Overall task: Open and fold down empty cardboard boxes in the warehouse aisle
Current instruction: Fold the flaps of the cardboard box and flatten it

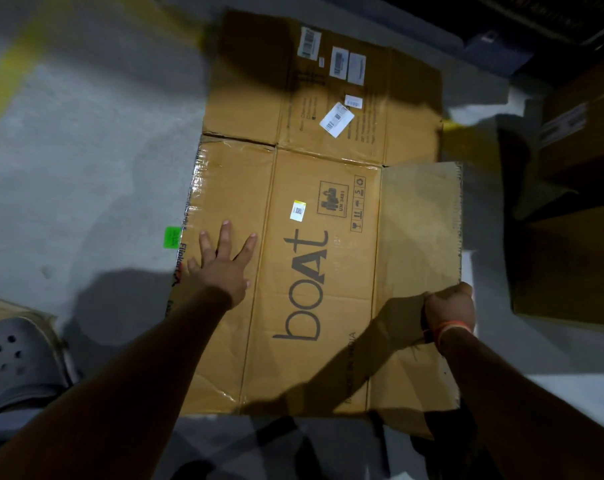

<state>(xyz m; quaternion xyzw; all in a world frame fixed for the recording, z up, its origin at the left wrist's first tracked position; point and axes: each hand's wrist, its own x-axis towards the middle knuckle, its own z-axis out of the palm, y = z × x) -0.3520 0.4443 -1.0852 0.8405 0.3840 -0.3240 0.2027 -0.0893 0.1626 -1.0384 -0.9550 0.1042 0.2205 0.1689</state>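
Note:
A flattened brown cardboard box (314, 216) printed "boAt" lies spread on the grey floor in the middle of the head view, with several white labels on its far panel. My left hand (224, 261) presses flat on its left flap, fingers spread. My right hand (449, 311) grips the outer edge of the right flap (420, 237), which is lifted and tilted up off the floor.
Other cardboard boxes (577, 258) stand stacked close on the right. A grey perforated clog (16, 362) sits at the lower left on another cardboard piece. A yellow floor line (13, 67) runs at the upper left. A green sticker (171, 236) marks the box's left edge.

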